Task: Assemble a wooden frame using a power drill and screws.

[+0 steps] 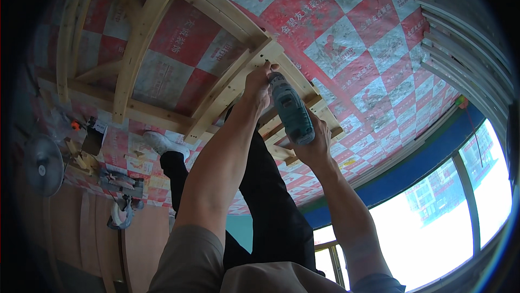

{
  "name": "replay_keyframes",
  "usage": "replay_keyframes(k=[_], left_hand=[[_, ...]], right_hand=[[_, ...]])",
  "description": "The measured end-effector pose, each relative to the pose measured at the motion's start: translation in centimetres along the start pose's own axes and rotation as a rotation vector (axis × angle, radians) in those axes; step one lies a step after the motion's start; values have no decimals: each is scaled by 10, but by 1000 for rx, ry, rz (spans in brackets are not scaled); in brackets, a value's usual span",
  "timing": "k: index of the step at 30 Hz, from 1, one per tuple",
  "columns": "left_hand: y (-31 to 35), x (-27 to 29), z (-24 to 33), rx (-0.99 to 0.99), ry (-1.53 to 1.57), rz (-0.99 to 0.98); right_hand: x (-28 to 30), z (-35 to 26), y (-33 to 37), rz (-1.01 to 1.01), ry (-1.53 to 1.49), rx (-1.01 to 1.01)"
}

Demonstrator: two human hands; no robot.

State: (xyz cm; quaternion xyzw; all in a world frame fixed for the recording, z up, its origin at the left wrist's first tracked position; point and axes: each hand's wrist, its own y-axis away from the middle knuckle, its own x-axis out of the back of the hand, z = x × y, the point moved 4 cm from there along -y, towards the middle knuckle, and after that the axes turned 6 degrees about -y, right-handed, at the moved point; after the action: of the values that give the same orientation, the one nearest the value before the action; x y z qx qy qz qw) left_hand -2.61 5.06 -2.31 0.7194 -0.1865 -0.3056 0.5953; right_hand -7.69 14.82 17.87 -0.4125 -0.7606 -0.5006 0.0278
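Note:
My right hand [318, 144] is wrapped around the handle of a teal cordless drill [292, 110], whose nose points away from me, down at the wood. Beside the chuck, my left hand [259, 84] has its fingers closed around the tip; what they pinch there is too small to make out. Under both hands lies a pale timber frame [230, 83], built from several planks. Dark holes or screw heads dot the plank end near the drill's tip. The bit itself is hidden by my fingers.
Red and white checked protective sheeting [374, 17] covers the floor. Long grey strips [466, 49] are stacked at the right, near a bright window [433, 222]. At the left are a round grey disc [44, 165], a dark box [95, 137] and wood offcuts [81, 157]. My shoe [162, 144] stands beside the frame.

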Motion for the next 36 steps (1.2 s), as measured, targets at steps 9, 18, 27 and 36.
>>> replay_keyframes(k=[9, 18, 27, 36], left_hand=[[-1, -4, 3, -19, -14, -19], [11, -7, 15, 19, -32, 50], [189, -30, 15, -1052, -848, 308], [193, -53, 35, -903, -1355, 326]], right_hand=[[1, 6, -5, -9, -26, -7], [-5, -1, -10, 3, 132, -107], [-16, 9, -9, -79, 224, -184], [-4, -8, -29, -204, 304, -275]])
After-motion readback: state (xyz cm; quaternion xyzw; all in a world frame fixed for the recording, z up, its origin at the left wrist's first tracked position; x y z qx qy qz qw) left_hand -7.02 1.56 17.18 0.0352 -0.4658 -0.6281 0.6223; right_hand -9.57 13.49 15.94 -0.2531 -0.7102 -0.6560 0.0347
